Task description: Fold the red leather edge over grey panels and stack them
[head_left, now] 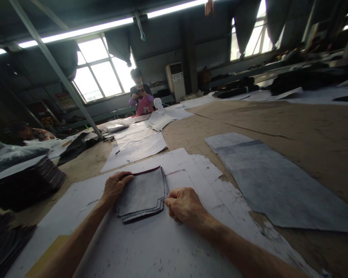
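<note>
A small stack of grey, cloth-like pieces (143,191) lies on white paper (127,255) in front of me. Its sheets are slightly fanned at the near and right edges, and a dark red strip shows along the far edge. My left hand (116,188) grips the stack's left side near the far corner, its fingertips on top. By the right edge, my right hand (185,204) is closed, with thumb and fingers pressed together beside the notched near corner. Whatever may be between those fingers is hidden.
A large grey sheet (275,181) lies to the right on the brown tabletop (313,123). Tall dark stacks (29,181) stand at left, near a slanted metal post (58,73). Across the table, a person in a pink apron (144,105) stands near a white fan (158,103).
</note>
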Demonstrator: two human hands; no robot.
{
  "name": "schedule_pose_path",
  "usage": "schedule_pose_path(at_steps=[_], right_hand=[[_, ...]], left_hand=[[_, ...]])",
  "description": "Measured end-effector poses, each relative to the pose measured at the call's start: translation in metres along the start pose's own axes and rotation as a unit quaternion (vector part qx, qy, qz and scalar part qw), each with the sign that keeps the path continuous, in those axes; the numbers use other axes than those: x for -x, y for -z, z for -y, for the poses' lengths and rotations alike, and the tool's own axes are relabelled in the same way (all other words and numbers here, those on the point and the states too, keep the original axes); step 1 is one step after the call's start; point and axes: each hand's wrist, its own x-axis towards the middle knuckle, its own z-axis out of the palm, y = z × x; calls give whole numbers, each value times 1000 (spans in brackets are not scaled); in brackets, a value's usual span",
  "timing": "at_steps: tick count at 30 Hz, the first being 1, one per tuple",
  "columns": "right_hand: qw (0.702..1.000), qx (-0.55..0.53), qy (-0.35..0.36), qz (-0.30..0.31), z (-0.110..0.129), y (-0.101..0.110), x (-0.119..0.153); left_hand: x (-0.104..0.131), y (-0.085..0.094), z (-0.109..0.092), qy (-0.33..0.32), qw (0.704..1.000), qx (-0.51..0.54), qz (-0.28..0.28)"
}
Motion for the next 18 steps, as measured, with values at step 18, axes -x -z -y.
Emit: schedule_pose_path(at_steps=[18], right_hand=[[974,186,133,-8,8,9,9]], left_hand=[[119,-3,-28,-171,976,-87,-105]])
